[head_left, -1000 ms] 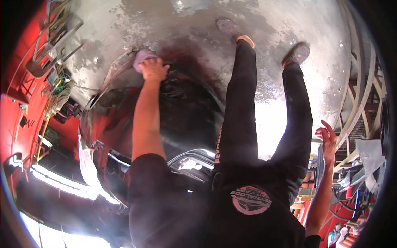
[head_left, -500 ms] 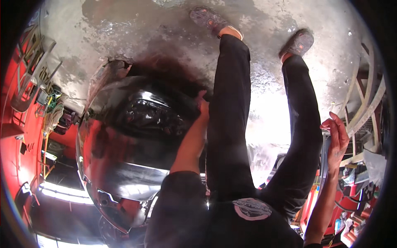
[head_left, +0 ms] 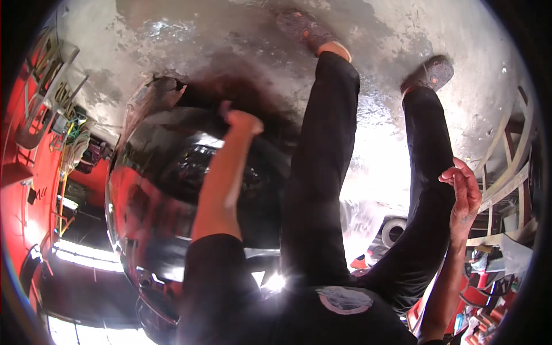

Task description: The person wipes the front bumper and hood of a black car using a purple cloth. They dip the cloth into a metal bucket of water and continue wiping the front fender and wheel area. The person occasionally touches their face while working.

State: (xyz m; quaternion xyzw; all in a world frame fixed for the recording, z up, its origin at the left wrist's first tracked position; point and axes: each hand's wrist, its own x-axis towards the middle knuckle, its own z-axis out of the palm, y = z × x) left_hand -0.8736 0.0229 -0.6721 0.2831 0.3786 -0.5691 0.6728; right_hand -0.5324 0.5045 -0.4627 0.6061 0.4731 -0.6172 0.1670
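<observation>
The grip of the left hand (head_left: 244,121) is motion-blurred, upper left of centre, so I cannot tell whether its fingers are spread, pressed together or pinching anything. A small pinkish-purple blur (head_left: 225,106) at its upper left edge could be cloth or fingertips. The hand appears over the upper edge of a glossy black, rounded car body (head_left: 155,195) with red reflections, which fills the left-centre of the frame; contact is unclear. The right hand (head_left: 463,195), raised at the right of the frame, looks empty, its fingers loosely bent, just beside one leg of the black trousers (head_left: 322,172). The legs run upward from lower centre to dark shoes (head_left: 430,73) on a stained grey concrete floor (head_left: 379,34). A red wall (head_left: 41,213) curves along the left edge. For the left hand's work at this curved, shiny panel, I would judge that a flat palm following the contour, light even pressure and overlapping passes suit best, with knuckles, nails and the nearby trouser leg kept off the finish, and feet planted carefully where the concrete looks wet.
</observation>
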